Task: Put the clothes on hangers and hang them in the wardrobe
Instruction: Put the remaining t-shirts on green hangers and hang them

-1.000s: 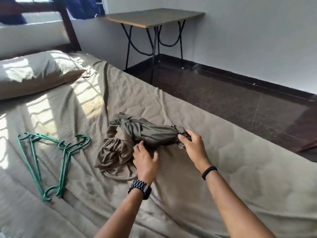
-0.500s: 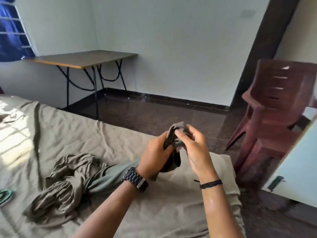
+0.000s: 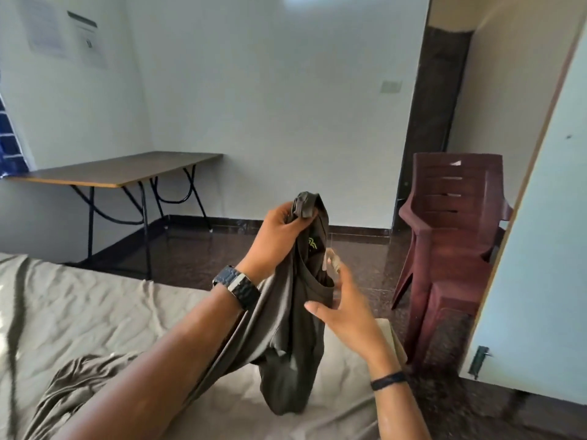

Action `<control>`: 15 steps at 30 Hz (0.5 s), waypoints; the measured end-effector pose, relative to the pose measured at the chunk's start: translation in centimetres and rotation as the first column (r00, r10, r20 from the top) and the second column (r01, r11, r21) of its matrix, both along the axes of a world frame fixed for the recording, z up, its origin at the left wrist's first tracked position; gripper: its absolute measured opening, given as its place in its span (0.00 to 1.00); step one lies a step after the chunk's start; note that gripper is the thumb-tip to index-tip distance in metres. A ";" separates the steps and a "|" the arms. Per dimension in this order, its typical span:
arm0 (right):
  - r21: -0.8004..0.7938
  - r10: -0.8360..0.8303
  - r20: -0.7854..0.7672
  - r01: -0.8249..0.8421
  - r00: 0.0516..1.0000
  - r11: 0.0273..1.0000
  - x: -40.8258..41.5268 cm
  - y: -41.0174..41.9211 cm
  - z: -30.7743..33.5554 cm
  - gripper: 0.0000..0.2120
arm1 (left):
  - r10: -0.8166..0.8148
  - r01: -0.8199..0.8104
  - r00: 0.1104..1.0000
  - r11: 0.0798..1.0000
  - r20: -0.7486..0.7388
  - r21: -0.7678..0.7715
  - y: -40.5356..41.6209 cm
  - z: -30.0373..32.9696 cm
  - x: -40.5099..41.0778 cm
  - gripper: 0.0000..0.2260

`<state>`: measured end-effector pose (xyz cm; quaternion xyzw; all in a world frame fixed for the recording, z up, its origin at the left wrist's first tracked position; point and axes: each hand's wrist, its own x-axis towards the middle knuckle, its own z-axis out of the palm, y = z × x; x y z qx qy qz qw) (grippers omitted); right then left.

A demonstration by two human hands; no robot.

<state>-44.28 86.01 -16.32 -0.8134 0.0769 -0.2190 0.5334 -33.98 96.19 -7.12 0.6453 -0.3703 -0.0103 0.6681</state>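
My left hand [image 3: 279,239] grips the bunched top of a dark olive-grey garment [image 3: 292,360] and holds it up over the bed's near corner. The garment hangs down, with its lower end resting on the sheet. A small green logo shows inside its neckline. My right hand [image 3: 344,308] is beside the neckline with fingers spread and blurred, its thumb against the fabric. A second brownish garment [image 3: 73,385] lies crumpled on the bed at lower left, partly behind my left forearm. No hangers are in view.
The bed [image 3: 95,312] with a khaki sheet fills the lower left. A stack of maroon plastic chairs [image 3: 451,233] stands right of the bed. A pale door panel [image 3: 540,249] with a latch edges the right side. A folding table [image 3: 117,169] stands by the far wall.
My left hand has lifted the garment higher, so it now hangs free of the pile. My right hand let go of the top and dropped to the neckline. The view tilted up and right.
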 end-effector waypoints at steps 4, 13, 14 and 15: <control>-0.022 -0.241 0.100 0.245 0.965 0.969 0.0 -1.8 -0.1 0.06 | 0.055 -0.051 0.995 0.997 0.089 -0.051 -0.8 3.1 -0.1 0.10; -0.119 -0.289 0.391 0.360 0.874 0.925 -0.7 -6.3 8.3 0.05 | 0.244 -0.310 0.902 0.940 0.355 0.141 4.2 6.5 6.0 0.30; -0.127 -0.280 0.406 0.357 0.870 0.925 -0.5 -6.7 9.5 0.05 | 0.232 -0.322 0.886 0.930 0.401 0.175 4.9 7.2 6.4 0.34; -0.140 -0.270 0.426 0.358 0.864 0.923 -0.4 -7.1 10.9 0.04 | 0.209 -0.326 0.868 0.925 0.450 0.198 5.4 7.9 6.6 0.36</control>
